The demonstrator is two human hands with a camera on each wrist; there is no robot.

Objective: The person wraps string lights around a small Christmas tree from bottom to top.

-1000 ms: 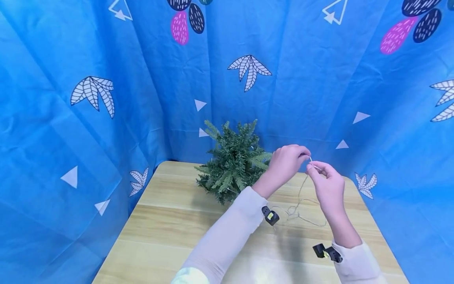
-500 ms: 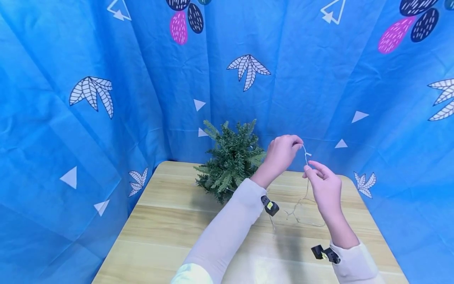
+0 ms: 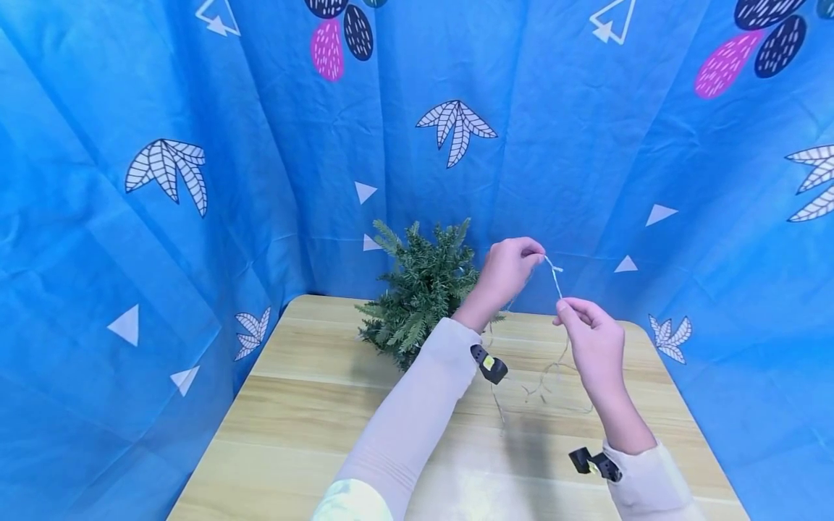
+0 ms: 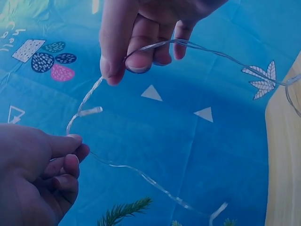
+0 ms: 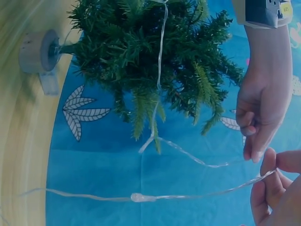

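A thin clear-wired string of fairy lights (image 4: 167, 189) runs between both hands. In the head view my left hand (image 3: 510, 269) pinches it beside the tree, and my right hand (image 3: 596, 346) pinches it lower and to the right. A short twisted stretch with a small bulb (image 4: 92, 111) spans the gap between the fingertips. From the hands, loose wire hangs down toward the table's right side. A small green artificial Christmas tree (image 3: 423, 289) stands just left of my left hand. Part of the string passes in front of its branches in the right wrist view.
The wooden table (image 3: 287, 434) has rounded back corners. Blue patterned curtains (image 3: 456, 195) surround it at the back and sides. The tree's round pale base (image 5: 37, 52) shows in the right wrist view, with a small translucent piece (image 5: 48, 83) beside it.
My left hand has moved up and left, away from the right hand, so more of the string shows between them. The right hand has shifted slightly left. Loose wire has shifted too.
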